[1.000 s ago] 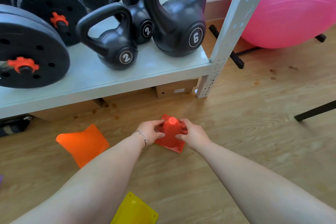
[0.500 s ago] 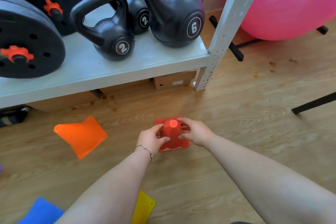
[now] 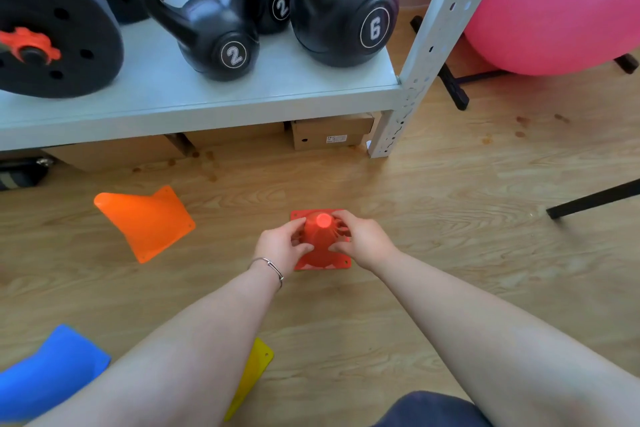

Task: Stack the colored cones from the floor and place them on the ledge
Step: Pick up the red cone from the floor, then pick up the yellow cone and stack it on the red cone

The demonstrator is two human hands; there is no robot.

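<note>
A red cone (image 3: 322,236) stands upright on the wooden floor, its square base flat. My left hand (image 3: 282,246) grips its left side and my right hand (image 3: 363,244) grips its right side. An orange cone (image 3: 145,220) lies tipped over on the floor to the left. A blue cone (image 3: 48,371) lies at the lower left. A yellow cone (image 3: 252,374) is partly hidden under my left forearm. The grey shelf ledge (image 3: 207,104) runs across the view above the cones.
Black kettlebells (image 3: 214,31) and weight plates (image 3: 52,28) fill the shelf. Cardboard boxes (image 3: 329,133) sit under it. A perforated metal post (image 3: 415,73) stands at the shelf's right end. A pink exercise ball (image 3: 561,3) is at the right, and a black bar (image 3: 592,199) crosses the floor.
The red cone went from tilted and lifted to standing flat on the floor. Both hands stayed on it. The view dropped lower, bringing the blue cone into sight.
</note>
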